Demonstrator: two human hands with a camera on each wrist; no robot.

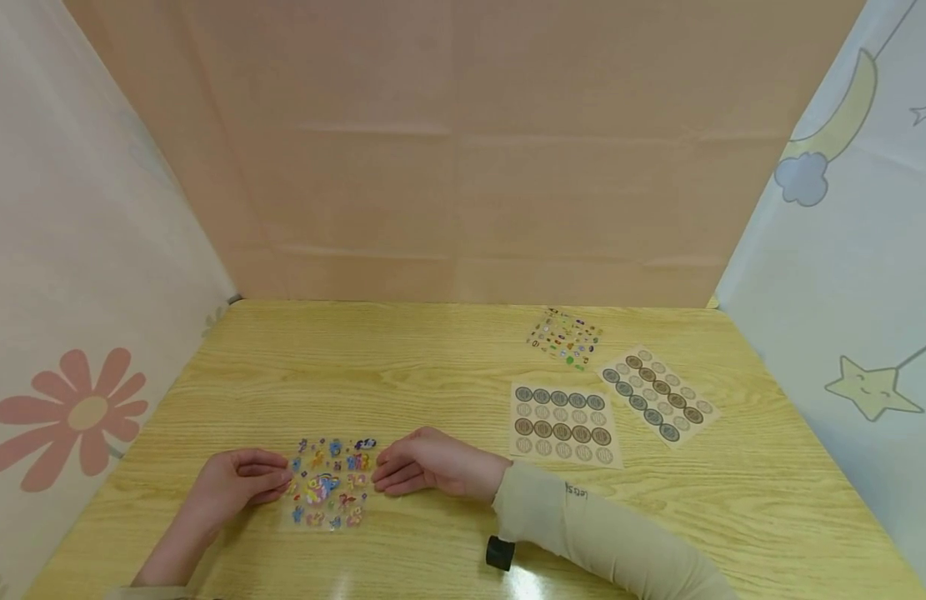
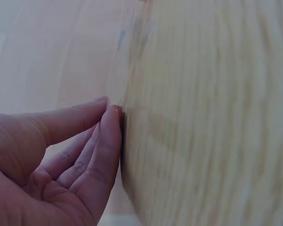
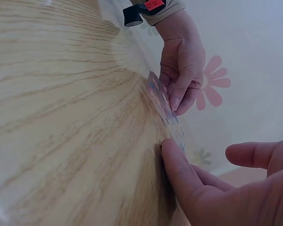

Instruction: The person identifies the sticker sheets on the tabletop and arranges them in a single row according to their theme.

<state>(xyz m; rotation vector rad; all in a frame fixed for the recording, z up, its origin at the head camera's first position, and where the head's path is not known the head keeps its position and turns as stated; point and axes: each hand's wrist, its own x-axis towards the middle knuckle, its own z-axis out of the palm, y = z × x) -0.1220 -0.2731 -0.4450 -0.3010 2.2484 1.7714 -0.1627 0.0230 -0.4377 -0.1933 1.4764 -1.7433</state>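
Observation:
A clear sticker sheet (image 1: 317, 490) with small colourful cartoon figures lies over the table at the front left. My left hand (image 1: 247, 483) pinches its left edge; in the left wrist view the thumb and forefinger of that hand (image 2: 80, 155) meet at their tips close to the tabletop. On the sheet's other side, my right hand (image 1: 432, 465) has its fingertips right at the right edge. The right wrist view shows the right thumb (image 3: 250, 154) held well apart from the fingers, with the sticker sheet (image 3: 161, 100) slightly tilted between the two hands.
Two beige sheets of round stickers, a nearer one (image 1: 560, 423) and a turned one (image 1: 659, 395), lie on the right. Behind them is another clear sticker sheet (image 1: 565, 338). A brown backdrop (image 1: 463, 167) and patterned side panels border the wood-grain table (image 1: 357, 350).

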